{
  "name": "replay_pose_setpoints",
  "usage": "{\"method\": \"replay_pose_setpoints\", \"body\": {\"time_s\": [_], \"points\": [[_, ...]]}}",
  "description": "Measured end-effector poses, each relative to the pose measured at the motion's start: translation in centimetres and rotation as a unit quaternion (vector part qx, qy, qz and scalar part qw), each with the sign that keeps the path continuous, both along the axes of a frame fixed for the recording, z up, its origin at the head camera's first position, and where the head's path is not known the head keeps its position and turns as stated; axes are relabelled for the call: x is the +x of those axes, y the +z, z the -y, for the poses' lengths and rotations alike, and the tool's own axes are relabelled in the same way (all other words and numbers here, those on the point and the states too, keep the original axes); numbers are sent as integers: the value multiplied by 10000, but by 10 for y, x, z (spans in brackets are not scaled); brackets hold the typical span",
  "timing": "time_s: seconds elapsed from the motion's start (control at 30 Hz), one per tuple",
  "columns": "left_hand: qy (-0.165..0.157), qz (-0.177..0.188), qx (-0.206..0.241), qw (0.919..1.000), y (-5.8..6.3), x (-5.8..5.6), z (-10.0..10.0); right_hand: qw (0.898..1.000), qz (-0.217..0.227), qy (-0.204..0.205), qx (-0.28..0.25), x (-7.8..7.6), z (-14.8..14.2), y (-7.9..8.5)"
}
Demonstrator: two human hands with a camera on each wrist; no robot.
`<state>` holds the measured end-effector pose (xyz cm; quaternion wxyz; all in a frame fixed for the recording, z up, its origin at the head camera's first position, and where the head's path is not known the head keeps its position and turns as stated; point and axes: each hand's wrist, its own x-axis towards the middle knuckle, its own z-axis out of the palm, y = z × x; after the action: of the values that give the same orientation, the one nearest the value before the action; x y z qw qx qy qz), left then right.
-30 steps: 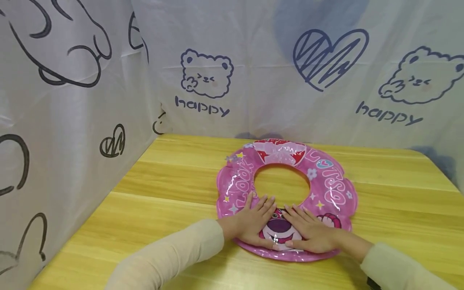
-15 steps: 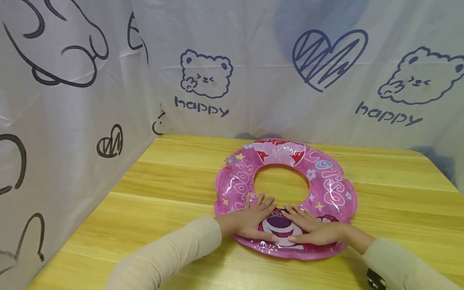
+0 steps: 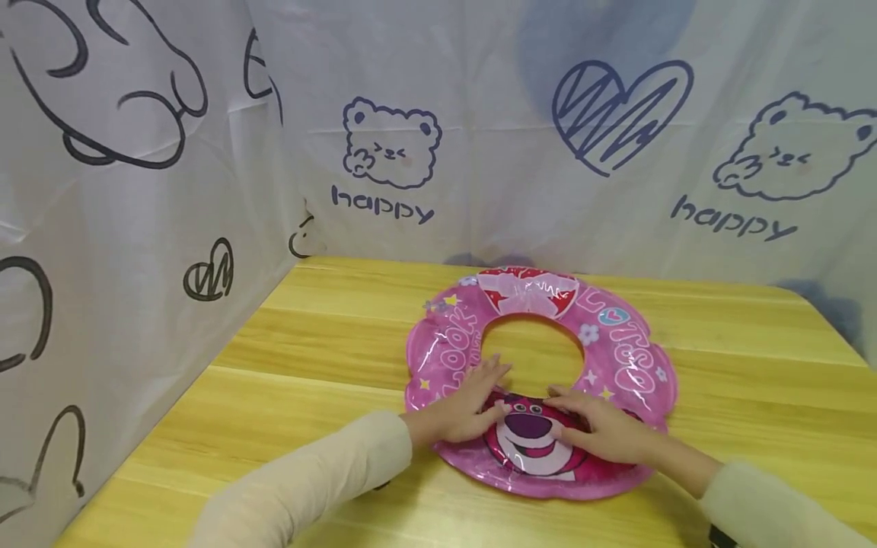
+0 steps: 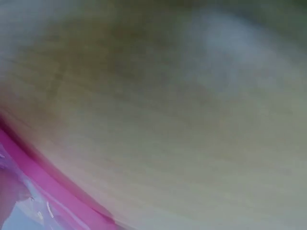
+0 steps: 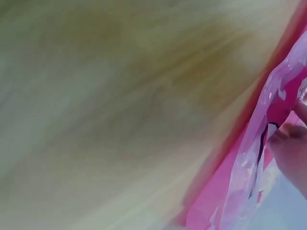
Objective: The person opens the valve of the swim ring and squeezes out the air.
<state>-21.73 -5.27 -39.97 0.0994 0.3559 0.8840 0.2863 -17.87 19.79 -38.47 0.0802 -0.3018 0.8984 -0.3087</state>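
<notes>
A pink inflatable swim ring (image 3: 633, 350) lies flat on the wooden table (image 3: 294, 373), printed with a bear face at its near side. On the left of that face rests my left hand (image 3: 466, 407), fingers toward the centre hole and thumb lifted slightly inward. My right hand (image 3: 606, 430) touches the right side of the face, its fingers gently bent near the inner edge. In the right wrist view, the right hand (image 5: 292, 153) appears at the glossy ring (image 5: 225, 187). Only a pink edge of the ring (image 4: 62, 196) shows in the left wrist view.
A white cloth (image 3: 493, 205) with blue bears and hearts hangs behind the table. Another white cloth (image 3: 144, 221) with black drawings runs along the left side. The table's far edge lies just behind the ring.
Both hands have shifted from lying flat over the bear face; their thumbs have risen up the face and more of it shows. The ring has barely moved.
</notes>
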Motion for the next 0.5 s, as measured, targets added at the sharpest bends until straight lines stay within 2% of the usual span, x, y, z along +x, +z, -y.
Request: {"method": "replay_pose_setpoints", "body": {"time_s": [0.1,0.2,0.27,0.37,0.4,0.5], "points": [[416,-957,73,9945,-1,-2,2,9936,-1061,-339,193,2,-3,0],[1077,-2033,-53,9732,-1,-7,7,9788,-1789,-982,192,-3,-11,1],[1513,-2494,-262,9561,-1,-12,11,9689,-2051,-1379,155,-10,-20,1],[1980,-2802,-648,9371,0,-21,16,9578,-2229,-1780,352,-23,-33,4],[2083,-2789,-814,9339,0,-23,17,9558,-2213,-1882,461,-28,-37,5],[2314,-2522,-1191,9320,0,-29,18,9501,-2158,-2112,784,-39,-45,7]]}}
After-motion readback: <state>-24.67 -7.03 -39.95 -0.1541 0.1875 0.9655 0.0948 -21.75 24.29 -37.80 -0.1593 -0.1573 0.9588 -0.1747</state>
